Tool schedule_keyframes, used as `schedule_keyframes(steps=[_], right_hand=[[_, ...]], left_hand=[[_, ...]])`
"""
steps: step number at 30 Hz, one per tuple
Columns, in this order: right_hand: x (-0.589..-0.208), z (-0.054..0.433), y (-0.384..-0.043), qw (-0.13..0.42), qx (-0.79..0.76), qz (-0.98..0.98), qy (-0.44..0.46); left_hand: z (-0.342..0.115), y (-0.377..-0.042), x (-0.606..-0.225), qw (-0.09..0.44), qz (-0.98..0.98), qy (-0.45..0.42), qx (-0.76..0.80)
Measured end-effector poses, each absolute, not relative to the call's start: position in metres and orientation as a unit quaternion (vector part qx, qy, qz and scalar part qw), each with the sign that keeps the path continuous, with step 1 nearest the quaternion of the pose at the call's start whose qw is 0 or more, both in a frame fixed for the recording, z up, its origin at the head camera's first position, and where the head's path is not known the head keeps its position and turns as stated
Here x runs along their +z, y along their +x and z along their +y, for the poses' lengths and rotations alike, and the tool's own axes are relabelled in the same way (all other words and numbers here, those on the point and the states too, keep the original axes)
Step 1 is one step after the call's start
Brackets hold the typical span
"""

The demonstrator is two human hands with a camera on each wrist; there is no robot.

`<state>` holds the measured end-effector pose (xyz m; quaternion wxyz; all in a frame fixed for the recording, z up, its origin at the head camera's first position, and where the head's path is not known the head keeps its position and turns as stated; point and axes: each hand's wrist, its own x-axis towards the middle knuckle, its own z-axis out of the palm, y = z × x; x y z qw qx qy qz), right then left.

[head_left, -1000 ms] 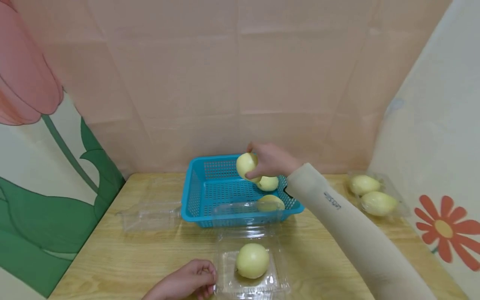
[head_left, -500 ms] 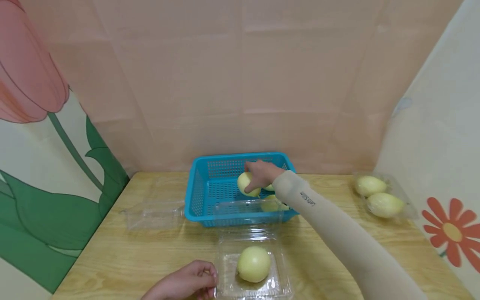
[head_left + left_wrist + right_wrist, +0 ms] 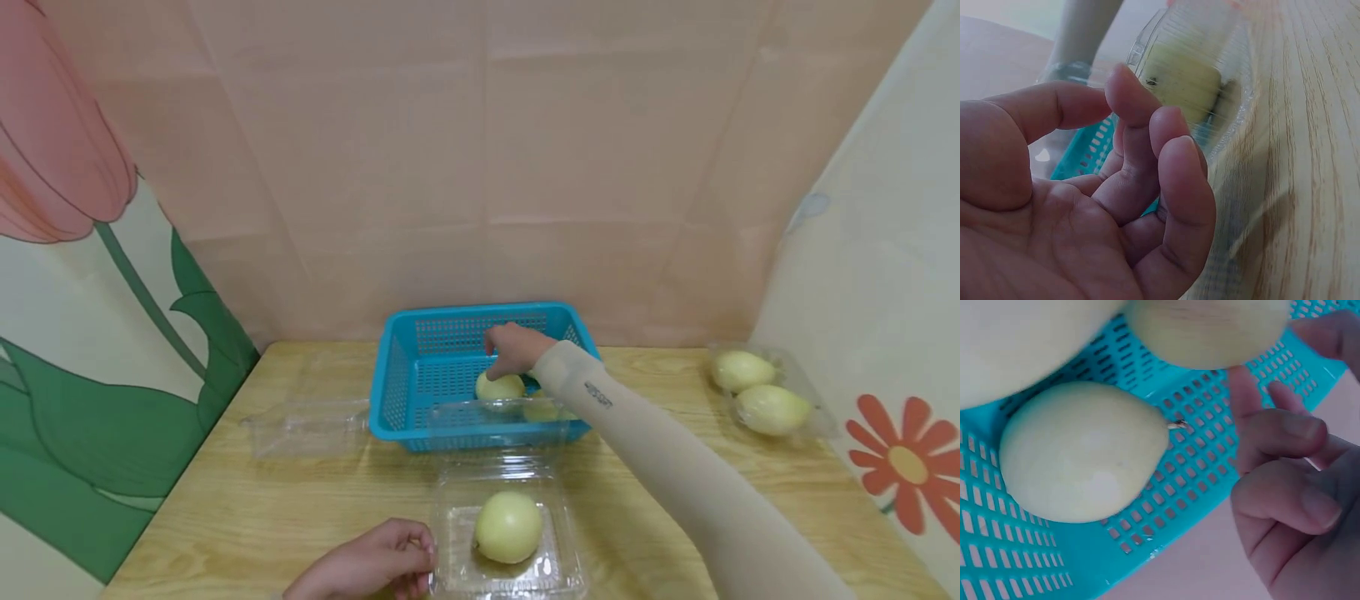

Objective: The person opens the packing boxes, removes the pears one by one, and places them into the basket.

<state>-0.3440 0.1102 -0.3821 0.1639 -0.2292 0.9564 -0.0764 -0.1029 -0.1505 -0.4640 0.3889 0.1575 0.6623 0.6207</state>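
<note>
A pale yellow pear [image 3: 501, 388] lies in the blue basket [image 3: 381, 375], under my right hand [image 3: 519, 347]. The right thumb and fingers are spread just above it; in the right wrist view the fingertips sit at the edge of a pear [image 3: 1210, 334], whether touching is hard to tell. Another pear [image 3: 1085, 453] with a short stem rests beside it. My left hand [image 3: 384, 557] lies loosely curled at the left edge of an open clear plastic clamshell [image 3: 450, 567]; nothing shows between its fingers. Inside the clamshell sits one pear [image 3: 508, 527].
At the right of the table [image 3: 645, 517], two pears [image 3: 772, 409] sit in a clear plastic container [image 3: 813, 408]. Another clear container [image 3: 307, 429] stands left of the basket. The clamshell's raised lid [image 3: 480, 433] overlaps the basket's front. A cloth-covered wall [image 3: 480, 167] rises behind.
My right hand has lowered a pear into the basket, and the pear now lies below the fingers, let go. The left hand has stayed by the clamshell.
</note>
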Motion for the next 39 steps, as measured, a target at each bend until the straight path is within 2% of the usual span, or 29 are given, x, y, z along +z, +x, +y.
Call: schedule_keyframes(steps=[5,14,25,31,37,39], right_hand=[[-0.382,0.108,-0.346,0.171,-0.058,0.96,-0.215],[-0.387,0.111,-0.335,0.222,-0.059,0.959,-0.165],[-0.387,0.111,-0.337,0.129,-0.026,0.973,-0.188],[-0.385,0.116,-0.338,0.124,-0.051,0.972,-0.195],[-0.358,0.124,-0.326,0.143,-0.092,0.965,-0.198],[-0.349,0.128,-0.32,0.132,-0.1,0.965,-0.204]], left_hand=[[-0.15,-0.104,-0.464,0.389,0.659,0.163,0.622],[-0.151,-0.103,-0.464,0.393,0.656,0.16,0.625],[-0.149,-0.103,-0.465,0.396,0.653,0.156,0.626],[-0.15,-0.103,-0.464,0.396,0.653,0.161,0.625],[-0.151,-0.103,-0.466,0.394,0.657,0.154,0.624],[-0.151,-0.103,-0.467,0.398,0.654,0.147,0.626]])
